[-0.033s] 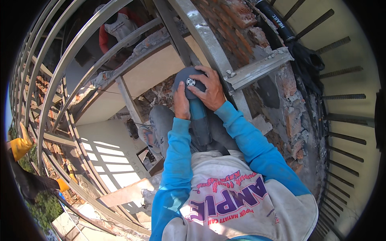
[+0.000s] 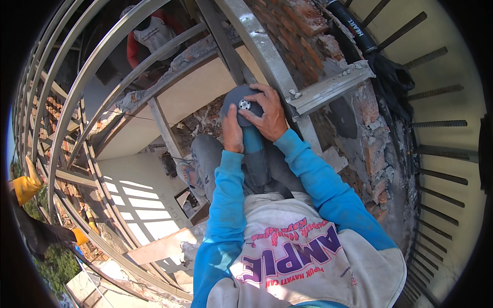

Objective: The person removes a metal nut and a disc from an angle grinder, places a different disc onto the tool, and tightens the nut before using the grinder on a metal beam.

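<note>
A person in a white shirt (image 2: 287,246) with blue sleeves sits over a teal-and-black power tool (image 2: 252,141), which stands between the legs, its dark round disc (image 2: 233,95) facing up. The right hand (image 2: 272,115) pinches the silver flange nut (image 2: 244,104) at the disc's centre between thumb and fingers. The left hand (image 2: 233,134) lies against the near left of the disc, fingertips on it; whether its hidden fingers close around the tool cannot be told. Just beyond, a steel beam (image 2: 267,51) runs past the disc, joined by a short crosspiece (image 2: 334,88) near broken brickwork (image 2: 292,36). Farther off, rebar rods (image 2: 439,123) jut from the right, and a co-worker's red sleeve (image 2: 132,50) shows behind curved metal bars (image 2: 84,84).
</note>
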Motion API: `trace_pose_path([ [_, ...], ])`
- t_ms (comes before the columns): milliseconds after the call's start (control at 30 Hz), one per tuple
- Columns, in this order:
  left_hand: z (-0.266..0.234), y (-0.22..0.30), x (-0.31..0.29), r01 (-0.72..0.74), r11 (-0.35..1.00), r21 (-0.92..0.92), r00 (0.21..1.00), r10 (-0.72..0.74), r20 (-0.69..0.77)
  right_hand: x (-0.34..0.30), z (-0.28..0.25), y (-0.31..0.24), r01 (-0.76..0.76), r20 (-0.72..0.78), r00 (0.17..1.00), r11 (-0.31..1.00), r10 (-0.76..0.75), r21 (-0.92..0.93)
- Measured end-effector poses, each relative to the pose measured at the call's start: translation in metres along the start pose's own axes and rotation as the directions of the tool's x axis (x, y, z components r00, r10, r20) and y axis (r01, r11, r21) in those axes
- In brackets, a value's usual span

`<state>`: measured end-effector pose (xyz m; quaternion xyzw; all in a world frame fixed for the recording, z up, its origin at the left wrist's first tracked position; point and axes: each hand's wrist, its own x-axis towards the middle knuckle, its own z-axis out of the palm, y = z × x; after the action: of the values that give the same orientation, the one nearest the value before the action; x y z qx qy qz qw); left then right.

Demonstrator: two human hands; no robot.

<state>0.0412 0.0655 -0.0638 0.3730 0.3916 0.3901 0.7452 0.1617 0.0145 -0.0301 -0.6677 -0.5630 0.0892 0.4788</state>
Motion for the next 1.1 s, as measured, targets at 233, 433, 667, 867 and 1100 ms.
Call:
trace_pose_path([
  [233,-0.002,-0.002,0.000,0.034,0.986,-0.165,0.998,-0.026,0.052,-0.001,0.004,-0.003,0.058,-0.010,0.998,0.998,-0.058,-0.016],
  [433,-0.009,-0.008,0.005,0.025,0.994,-0.104,0.999,-0.022,0.029,0.000,0.012,-0.004,-0.073,-0.058,0.995,0.996,0.076,0.050],
  [667,-0.005,-0.004,0.000,0.048,0.988,-0.146,0.999,-0.045,0.029,-0.004,0.009,-0.003,0.009,-0.084,0.996,0.999,-0.013,-0.046],
  [867,-0.005,-0.003,0.000,0.018,0.988,-0.155,1.000,-0.017,0.007,-0.001,0.008,-0.010,0.027,-0.077,0.996,0.996,-0.033,-0.082],
  [1100,-0.001,0.000,-0.003,0.057,0.961,-0.272,0.998,-0.046,0.046,-0.002,0.010,-0.012,-0.025,-0.063,0.998,0.998,0.022,-0.053],
])
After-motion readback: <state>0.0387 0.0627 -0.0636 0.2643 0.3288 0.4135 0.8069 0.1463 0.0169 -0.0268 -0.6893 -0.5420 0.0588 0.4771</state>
